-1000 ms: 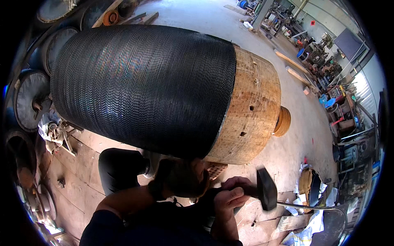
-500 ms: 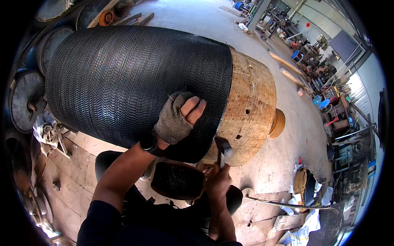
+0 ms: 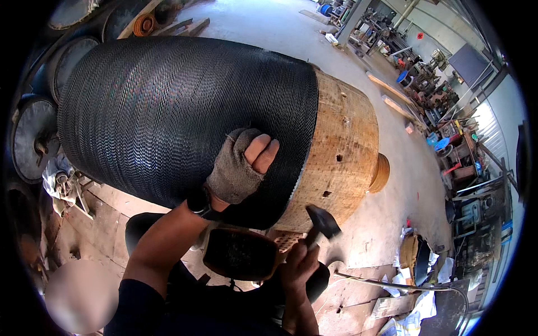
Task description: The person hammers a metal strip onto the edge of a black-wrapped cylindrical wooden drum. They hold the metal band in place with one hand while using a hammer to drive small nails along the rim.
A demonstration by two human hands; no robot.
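Observation:
A large cylinder of black, finely ridged winding [image 3: 145, 112] lies across the middle, with a bare wooden section [image 3: 342, 145] at its right, pierced by small holes. My left hand [image 3: 241, 165], in a worn grey fingerless glove, rests on the black winding near that boundary, fingers curled together; what is under them is hidden. Below the wood, my right hand [image 3: 301, 266] grips a hammer [image 3: 325, 222] by its handle, the head slightly blurred near the wood's lower edge. Beneath my left forearm sits a dark padded block [image 3: 241, 252] with worn edges.
Large dark drums [image 3: 33, 140] crowd the left. Wooden planks [image 3: 386, 87] lie on the floor at right, beside cluttered machinery and tools [image 3: 454, 151]. A metal rod [image 3: 403, 287] and torn paper [image 3: 426, 302] lie at lower right. A steel column [image 3: 358, 25] stands behind.
My left hand has risen from below the cylinder onto the black winding. My right hand with the hammer moved left and up toward the boundary, then slightly right and down from it.

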